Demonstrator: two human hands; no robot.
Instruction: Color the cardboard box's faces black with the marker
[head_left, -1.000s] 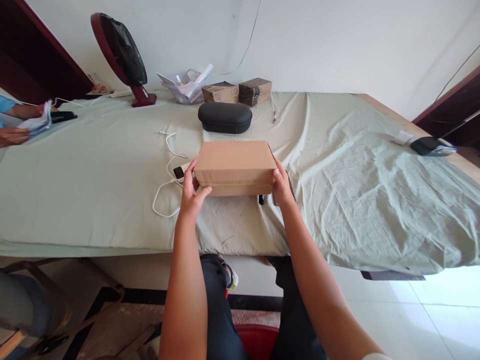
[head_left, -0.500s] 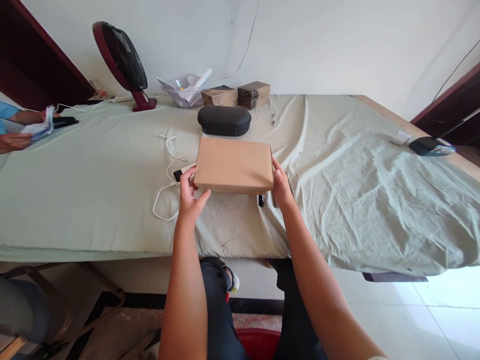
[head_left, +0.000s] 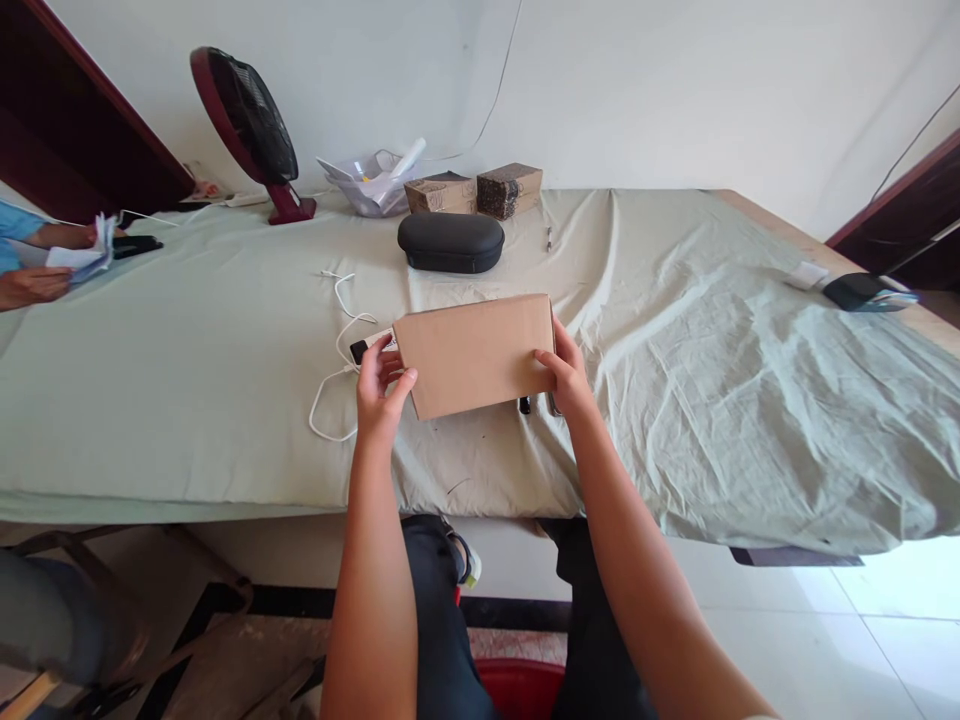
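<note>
A plain brown cardboard box (head_left: 480,355) is between my two hands above the cloth-covered table, tilted so that a broad face shows. My left hand (head_left: 382,390) grips its left end, thumb at the near left edge and fingers curled by the side. At the right end my right hand (head_left: 566,370) holds it, with the thumb lying on the face. Behind the box rests a black zip case (head_left: 451,242). A white cable (head_left: 313,415) and a dark plug (head_left: 358,350) lie beside my left hand. Small dark items (head_left: 525,405) are partly hidden under the box's near right edge.
A fan (head_left: 251,125), a clear plastic basket (head_left: 371,190) and two small cartons (head_left: 510,190) stand along the wall. At far left another person's hands (head_left: 37,285) hold papers. A dark object (head_left: 862,290) lies at the right edge. Wrinkled green cloth (head_left: 735,400) covers the table.
The box has turned and tilted: its left end came nearer to me and its right end rose. My right thumb has moved onto its face. Both hands still hold it.
</note>
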